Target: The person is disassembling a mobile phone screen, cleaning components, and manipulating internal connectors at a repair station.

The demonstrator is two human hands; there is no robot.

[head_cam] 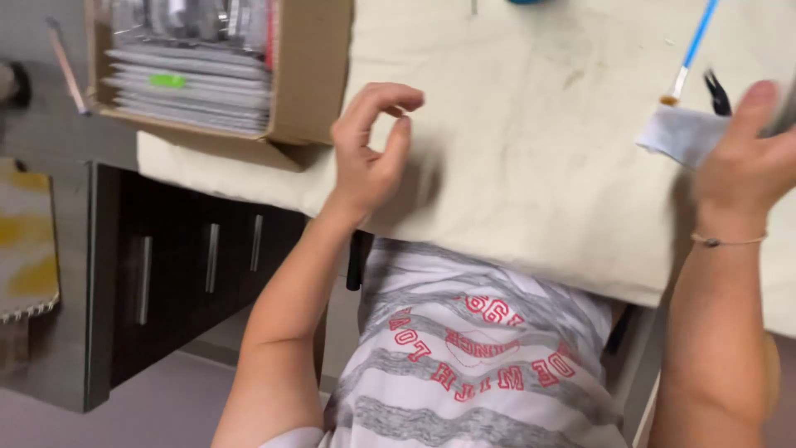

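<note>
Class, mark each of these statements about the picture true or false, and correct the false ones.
1. The left hand is raised over the cloth-covered table and holds nothing. True.
2. A cardboard box sits at the table's left corner. True.
3. The brush has a red handle. False: it is blue.
4. The right hand wears a thick wristwatch. False: only a thin bracelet.
5. The box is empty. False: flat grey items are stacked inside.

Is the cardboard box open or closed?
Open. The cardboard box has no lid over it, so the stacked flat packets inside show.
</note>
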